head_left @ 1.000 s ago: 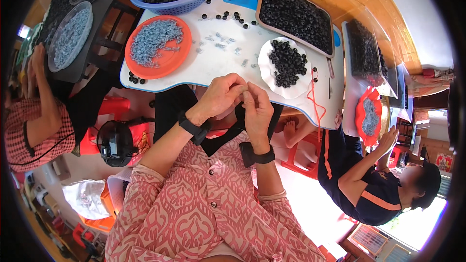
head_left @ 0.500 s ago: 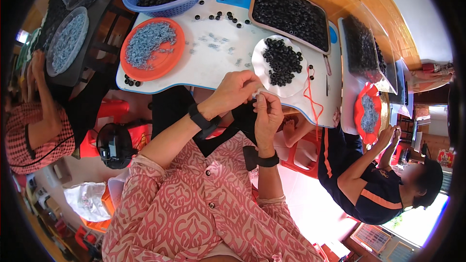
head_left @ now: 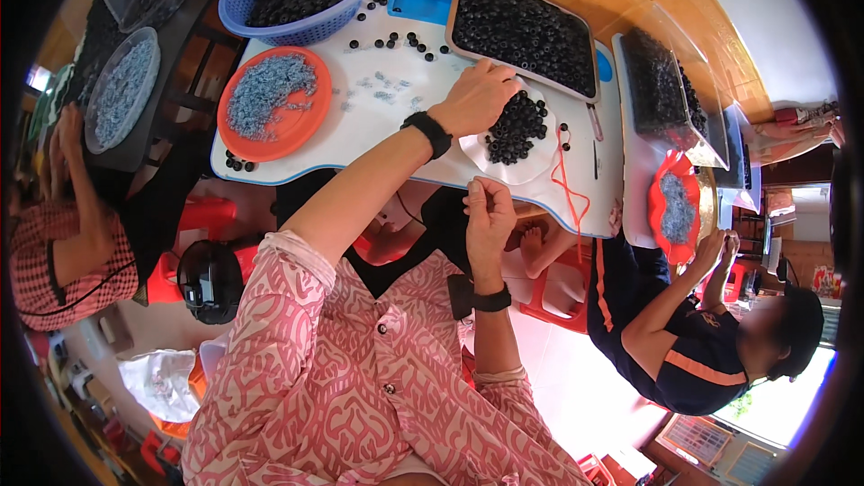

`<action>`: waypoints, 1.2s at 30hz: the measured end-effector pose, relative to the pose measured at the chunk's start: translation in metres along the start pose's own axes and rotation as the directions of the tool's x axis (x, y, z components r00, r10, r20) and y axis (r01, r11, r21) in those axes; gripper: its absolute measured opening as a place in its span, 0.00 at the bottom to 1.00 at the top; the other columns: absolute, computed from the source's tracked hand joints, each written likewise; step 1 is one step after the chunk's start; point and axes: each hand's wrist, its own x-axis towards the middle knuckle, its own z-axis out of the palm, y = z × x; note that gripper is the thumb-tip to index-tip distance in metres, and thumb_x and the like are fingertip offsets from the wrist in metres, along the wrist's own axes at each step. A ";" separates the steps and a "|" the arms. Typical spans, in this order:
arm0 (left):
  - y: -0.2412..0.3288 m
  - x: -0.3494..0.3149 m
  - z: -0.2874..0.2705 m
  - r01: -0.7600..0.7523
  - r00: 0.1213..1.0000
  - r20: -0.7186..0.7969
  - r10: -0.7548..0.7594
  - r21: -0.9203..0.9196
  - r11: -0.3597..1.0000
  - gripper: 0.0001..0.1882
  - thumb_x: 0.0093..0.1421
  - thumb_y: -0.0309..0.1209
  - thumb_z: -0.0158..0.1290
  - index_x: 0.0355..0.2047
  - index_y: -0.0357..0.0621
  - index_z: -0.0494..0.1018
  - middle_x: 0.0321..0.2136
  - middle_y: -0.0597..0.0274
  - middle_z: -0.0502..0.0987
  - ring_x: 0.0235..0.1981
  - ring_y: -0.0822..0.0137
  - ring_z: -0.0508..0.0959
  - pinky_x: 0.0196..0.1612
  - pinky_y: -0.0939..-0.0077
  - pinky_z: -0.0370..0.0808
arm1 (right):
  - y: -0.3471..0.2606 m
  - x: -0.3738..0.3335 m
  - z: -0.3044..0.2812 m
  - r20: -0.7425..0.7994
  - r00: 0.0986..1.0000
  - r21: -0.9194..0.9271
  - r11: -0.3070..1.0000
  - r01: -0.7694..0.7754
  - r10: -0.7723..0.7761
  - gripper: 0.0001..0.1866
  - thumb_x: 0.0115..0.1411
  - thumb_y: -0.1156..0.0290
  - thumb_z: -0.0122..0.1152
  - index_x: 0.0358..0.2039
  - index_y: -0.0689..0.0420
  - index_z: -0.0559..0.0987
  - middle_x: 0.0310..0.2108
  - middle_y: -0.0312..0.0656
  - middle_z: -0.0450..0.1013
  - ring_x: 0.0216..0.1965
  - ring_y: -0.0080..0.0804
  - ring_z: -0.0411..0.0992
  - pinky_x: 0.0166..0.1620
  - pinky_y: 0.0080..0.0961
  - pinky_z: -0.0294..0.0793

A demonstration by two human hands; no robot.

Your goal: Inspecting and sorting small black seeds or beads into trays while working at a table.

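Observation:
My left hand (head_left: 481, 97) reaches over the far left rim of a white scalloped plate (head_left: 470, 151), close to the front edge of the tray. Its fingers curl together, and what their tips hold, if anything, is hidden. A heap of small round black pieces (head_left: 515, 133) lies on the plate. Below the table's near edge, my right hand (head_left: 490, 210) is closed, thumb against forefinger; whatever is between them is too small to make out. Small clear bluish plastic pieces (head_left: 270, 94) fill part of an orange-red plate (head_left: 310, 126) at the left.
A blue-purple basket (head_left: 315, 29) and a metal-rimmed tray (head_left: 461, 13), both holding black pieces, stand at the back. Loose black pieces (head_left: 393, 43) and clear pieces (head_left: 385, 84) lie between them. Red string (head_left: 560, 182) hangs off the right side. People sit left and right.
My left hand has left my right hand and moved up and away, over the white plate. The right hand stays nearly where it was, slightly lower. The view has shifted a little.

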 end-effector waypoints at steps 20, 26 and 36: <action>0.018 -0.029 -0.001 0.142 0.962 0.242 -0.128 -0.043 0.989 0.17 0.51 0.18 0.50 0.42 0.40 0.77 0.40 0.55 0.76 0.44 0.51 0.71 0.47 0.62 0.71 | 0.009 0.004 0.000 -0.014 1.000 -0.084 0.996 0.017 -0.018 0.07 0.62 0.73 0.59 0.36 0.63 0.75 0.28 0.37 0.73 0.27 0.20 0.70 0.33 0.18 0.71; 0.008 -0.040 -0.010 0.232 0.973 0.079 -0.218 -0.297 0.926 0.13 0.53 0.20 0.48 0.38 0.37 0.78 0.37 0.47 0.77 0.41 0.49 0.76 0.46 0.61 0.73 | 0.020 0.006 -0.002 0.007 0.997 -0.114 0.991 0.074 -0.073 0.08 0.63 0.70 0.59 0.39 0.61 0.76 0.28 0.34 0.73 0.27 0.17 0.69 0.29 0.14 0.69; 0.015 -0.054 -0.035 0.368 0.930 0.088 -0.357 -0.200 0.908 0.10 0.55 0.22 0.48 0.34 0.37 0.78 0.35 0.48 0.76 0.38 0.49 0.76 0.44 0.60 0.73 | 0.013 0.004 0.000 -0.010 0.998 -0.129 0.990 0.060 -0.062 0.07 0.62 0.73 0.60 0.37 0.64 0.76 0.27 0.38 0.73 0.27 0.21 0.71 0.33 0.19 0.71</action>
